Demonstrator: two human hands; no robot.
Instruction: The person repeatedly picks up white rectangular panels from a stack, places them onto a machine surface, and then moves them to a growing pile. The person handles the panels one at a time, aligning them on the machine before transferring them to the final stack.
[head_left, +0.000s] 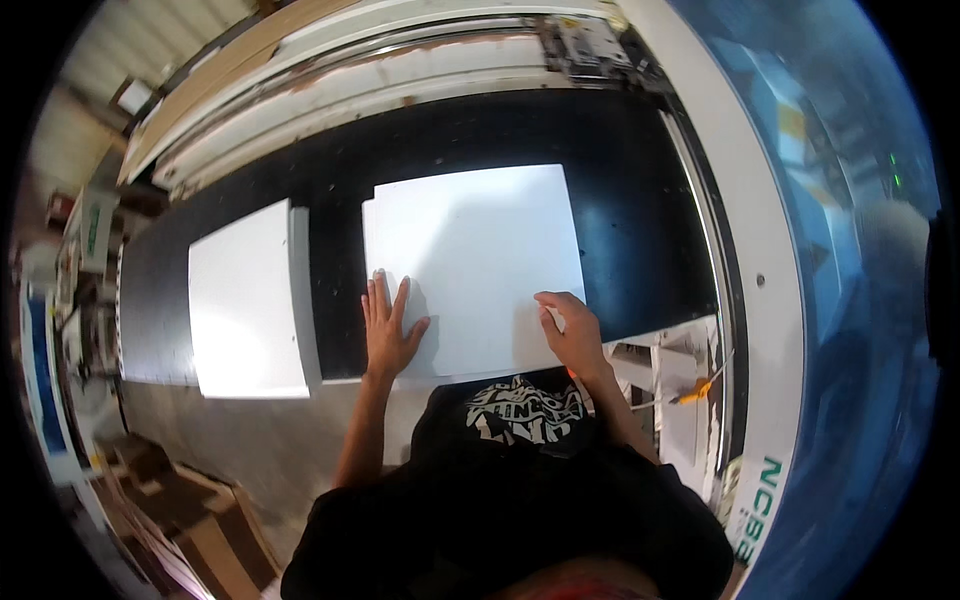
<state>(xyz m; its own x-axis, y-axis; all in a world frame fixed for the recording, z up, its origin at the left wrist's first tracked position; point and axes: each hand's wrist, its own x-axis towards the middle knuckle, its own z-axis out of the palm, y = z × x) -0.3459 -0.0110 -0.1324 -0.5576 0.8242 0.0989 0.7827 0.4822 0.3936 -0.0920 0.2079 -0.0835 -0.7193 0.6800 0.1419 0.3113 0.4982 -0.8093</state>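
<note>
A stack of white square panels or sheets (pixel 480 240) lies on a black belt in front of me, with a lower piece sticking out slightly at its left edge. My left hand (pixel 392 328) is open at the stack's left side, fingers spread and pointing away from me, touching the edge. Over the near right corner is my right hand (pixel 575 332), its thumb and index finger apart and nothing visible between them. Its other fingers are partly hidden. To the left, a second white stack (pixel 245 305) sits on the belt, apart from the first.
The black belt (pixel 340 160) runs from left to right under both stacks. A pale machine rail (pixel 450 65) borders its far side, and a white and blue machine housing (pixel 760 280) stands at the right. An orange-handled item (pixel 692 393) hangs there. Cardboard boxes (pixel 190 510) are at lower left.
</note>
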